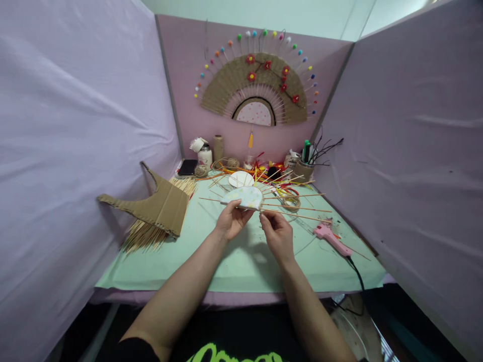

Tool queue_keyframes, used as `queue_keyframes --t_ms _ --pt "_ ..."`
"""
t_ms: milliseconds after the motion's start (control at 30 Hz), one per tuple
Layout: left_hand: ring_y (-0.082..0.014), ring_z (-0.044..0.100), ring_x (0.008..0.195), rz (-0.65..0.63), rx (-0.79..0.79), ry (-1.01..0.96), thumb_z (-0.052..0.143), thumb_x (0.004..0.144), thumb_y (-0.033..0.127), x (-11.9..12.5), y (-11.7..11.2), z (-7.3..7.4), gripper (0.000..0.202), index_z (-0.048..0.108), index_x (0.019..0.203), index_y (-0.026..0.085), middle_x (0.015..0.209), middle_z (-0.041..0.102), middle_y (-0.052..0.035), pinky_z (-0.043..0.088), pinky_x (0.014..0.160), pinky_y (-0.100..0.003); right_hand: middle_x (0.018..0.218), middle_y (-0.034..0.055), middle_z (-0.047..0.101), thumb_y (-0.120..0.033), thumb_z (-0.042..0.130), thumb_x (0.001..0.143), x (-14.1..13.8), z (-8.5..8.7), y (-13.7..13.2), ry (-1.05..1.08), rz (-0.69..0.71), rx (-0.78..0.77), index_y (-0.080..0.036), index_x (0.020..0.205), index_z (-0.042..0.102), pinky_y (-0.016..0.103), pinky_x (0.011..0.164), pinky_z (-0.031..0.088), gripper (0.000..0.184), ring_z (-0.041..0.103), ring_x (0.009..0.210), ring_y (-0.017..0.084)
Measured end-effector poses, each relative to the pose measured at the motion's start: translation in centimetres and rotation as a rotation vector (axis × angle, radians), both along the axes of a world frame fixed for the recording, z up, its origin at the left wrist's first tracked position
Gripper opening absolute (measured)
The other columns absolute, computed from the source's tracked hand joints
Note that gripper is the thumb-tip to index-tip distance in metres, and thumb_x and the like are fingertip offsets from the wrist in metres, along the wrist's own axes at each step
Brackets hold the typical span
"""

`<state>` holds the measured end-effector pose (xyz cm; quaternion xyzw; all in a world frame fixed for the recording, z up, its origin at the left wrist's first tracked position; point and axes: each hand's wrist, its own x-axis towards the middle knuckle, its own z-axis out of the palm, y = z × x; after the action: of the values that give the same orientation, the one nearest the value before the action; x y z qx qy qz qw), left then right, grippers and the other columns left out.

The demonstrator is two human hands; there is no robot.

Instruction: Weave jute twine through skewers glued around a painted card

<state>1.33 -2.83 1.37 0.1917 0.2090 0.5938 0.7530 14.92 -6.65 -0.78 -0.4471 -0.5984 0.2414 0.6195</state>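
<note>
My left hand [231,219] is closed on the lower edge of a half-round spotted paper piece [246,197] held above the table. Thin wooden sticks [298,207] fan out from that piece to the right and back. My right hand [277,232] pinches the near end of one of those sticks, just right of the paper piece. Both forearms reach in from the bottom of the view.
A pink glue gun [332,239] with a black cord lies right of my right hand. A cut cardboard shape [158,206] rests on a bundle of sticks [149,235] at the left. Jars, twine and a pen cup [304,168] line the back; a finished fan [256,88] hangs on the wall.
</note>
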Motion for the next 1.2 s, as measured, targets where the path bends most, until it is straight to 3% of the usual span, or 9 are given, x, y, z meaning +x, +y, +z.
queue_keyframes --t_ms 267,367,467,600,700,833,1000,1100,1200 --pt "-0.0138 0.066 0.083 0.03 0.001 0.036 0.057 0.077 0.015 0.0 -0.1 0.0 0.034 0.059 0.11 0.017 0.089 0.071 -0.0041 0.054 0.076 -0.023 0.09 0.0065 0.066 -0.032 0.058 0.083 2.0 1.1 -1.8 -0.205 -0.064 0.062 -0.018 0.091 0.064 0.033 0.076 0.049 0.017 0.06 0.08 0.017" --pt "-0.0133 0.067 0.08 0.056 -0.012 0.047 0.057 0.077 0.016 0.0 -0.1 0.1 0.032 0.06 0.109 0.018 0.088 0.071 -0.0036 0.054 0.073 -0.022 0.088 0.0066 0.065 -0.033 0.057 0.083 4.9 1.3 -2.1 -0.28 -0.17 0.102 -0.019 0.088 0.064 0.035 0.078 0.047 0.016 0.06 0.083 0.019" --pt "-0.0117 0.067 0.073 0.086 -0.024 0.032 0.058 0.076 0.015 0.1 -0.1 0.2 0.03 0.06 0.106 0.017 0.082 0.071 -0.0019 0.054 0.07 -0.021 0.086 0.0079 0.065 -0.036 0.054 0.084 9.8 0.8 -1.4 -0.424 -0.343 0.093 -0.018 0.087 0.064 0.037 0.079 0.046 0.021 0.058 0.083 0.021" --pt "-0.0115 0.067 0.072 0.123 -0.004 0.026 0.058 0.077 0.014 0.1 0.1 0.1 0.029 0.06 0.106 0.018 0.078 0.071 -0.0008 0.055 0.07 -0.021 0.097 0.0183 0.063 -0.039 0.059 0.077 17.0 -0.7 -0.6 -0.847 -0.597 -0.212 -0.011 0.103 0.064 0.045 0.084 0.041 0.039 0.056 0.094 0.03" --pt "-0.0117 0.067 0.072 0.136 0.008 0.026 0.057 0.077 0.014 0.1 0.3 -0.1 0.031 0.059 0.108 0.017 0.08 0.071 -0.0013 0.055 0.07 -0.021 0.099 0.0218 0.062 -0.041 0.062 0.074 20.1 -1.9 -0.7 -1.064 -0.62 -0.505 -0.008 0.105 0.064 0.045 0.085 0.038 0.046 0.054 0.099 0.034" --pt "-0.0123 0.067 0.074 0.139 -0.01 0.028 0.055 0.078 0.013 0.2 0.4 -0.1 0.032 0.059 0.11 0.016 0.082 0.072 -0.0024 0.055 0.072 -0.022 0.102 0.0203 0.06 -0.043 0.055 0.078 20.2 -2.8 -0.7 -1.144 -0.549 -0.687 -0.008 0.11 0.062 0.04 0.086 0.038 0.048 0.054 0.098 0.032" --pt "-0.012 0.067 0.073 0.157 -0.019 0.021 0.053 0.08 0.013 0.1 0.4 0.0 0.033 0.058 0.112 0.016 0.086 0.072 -0.0038 0.055 0.071 -0.021 0.104 0.0208 0.056 -0.048 0.049 0.081 19.2 -3.5 0.1 -1.046 -0.645 -0.727 -0.01 0.113 0.063 0.041 0.083 0.039 0.051 0.052 0.1 0.033" --pt "-0.0118 0.067 0.073 0.161 -0.008 0.005 0.053 0.08 0.013 0.1 0.4 0.1 0.034 0.058 0.113 0.017 0.088 0.072 -0.0035 0.055 0.072 -0.022 0.099 0.0208 0.057 -0.044 0.048 0.082 19.4 -3.4 0.4 -0.988 -0.637 -0.658 -0.008 0.11 0.064 0.042 0.085 0.038 0.049 0.052 0.098 0.033" --pt "-0.0124 0.068 0.074 0.176 0.008 -0.012 0.054 0.08 0.013 0.0 0.5 0.0 0.033 0.058 0.113 0.017 0.087 0.072 -0.0031 0.055 0.074 -0.023 0.089 0.0182 0.06 -0.044 0.048 0.081 19.8 -2.5 0.1 -0.831 -0.602 -0.486 -0.005 0.106 0.065 0.04 0.081 0.041 0.049 0.054 0.09 0.03"
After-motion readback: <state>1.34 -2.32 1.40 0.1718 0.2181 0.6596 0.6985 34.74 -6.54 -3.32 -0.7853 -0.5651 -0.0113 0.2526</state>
